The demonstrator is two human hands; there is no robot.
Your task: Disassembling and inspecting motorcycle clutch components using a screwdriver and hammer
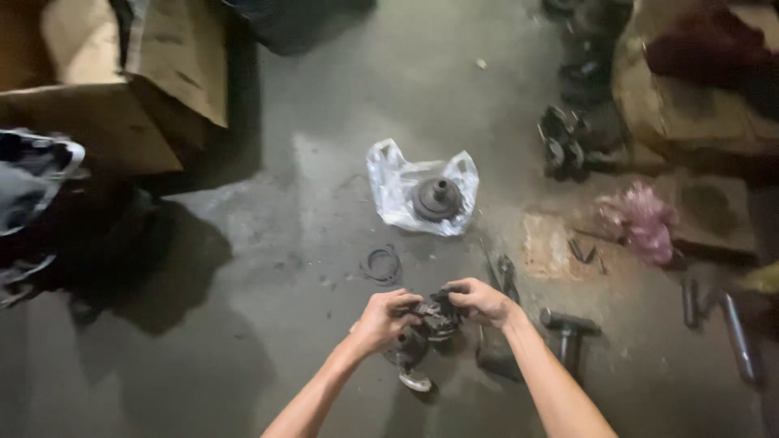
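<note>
Both my hands grip a dark, greasy metal part (430,324) just above the concrete floor. My left hand (383,318) clasps its left side with fingers curled over the top. My right hand (480,301) holds the right side, fingers closed on it. A shiny metal end (415,380) of the part pokes out below my left wrist. A thin dark ring (381,265) lies on the floor just beyond my hands. Farther off, a dark cone-shaped rubber boot (436,199) rests on a crumpled white plastic bag (395,182).
A hammer (568,328) and pliers (507,274) lie right of my hands. More dark metal parts (564,146) and a pink rag (645,219) sit at the right. A cardboard box (122,89) stands at the upper left, a dark bag (32,195) at the left edge.
</note>
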